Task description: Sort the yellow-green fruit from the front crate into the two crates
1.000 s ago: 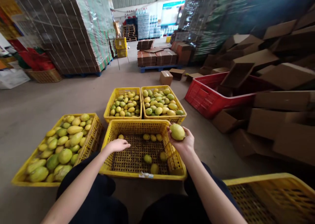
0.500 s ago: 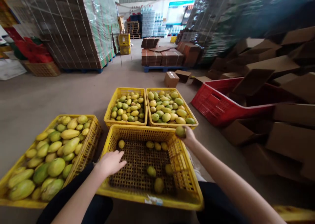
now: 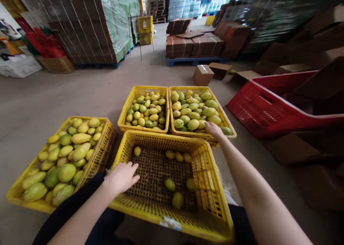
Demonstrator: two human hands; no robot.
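My right hand (image 3: 214, 129) reaches over the front of the back-right yellow crate (image 3: 233, 133), fingers curled down around a papaya that it largely hides. Yellow-green papayas (image 3: 193, 124) fill that crate. My left hand (image 3: 123, 176) holds nothing, its fingers apart over the left side of the near yellow crate (image 3: 172, 134). Inside that crate, on the perforated floor, lie a single papaya (image 3: 137, 151) at the back left, a row of three (image 3: 179, 156) along the back, and three more (image 3: 177, 200) toward the front right.
Two more crates of papayas stand at the back left (image 3: 120, 126) and far left (image 3: 106, 130). A red crate (image 3: 255, 108) and cardboard boxes (image 3: 292, 148) lie to the right. Behind are a small carton (image 3: 203, 75), bundled flat cardboard (image 3: 206, 46) and wrapped pallet stacks (image 3: 88, 22).
My right hand has moved with its papaya from above the near crate's back-right corner forward into the back-right crate. My left hand stays at the near crate. The view has tilted down and left.
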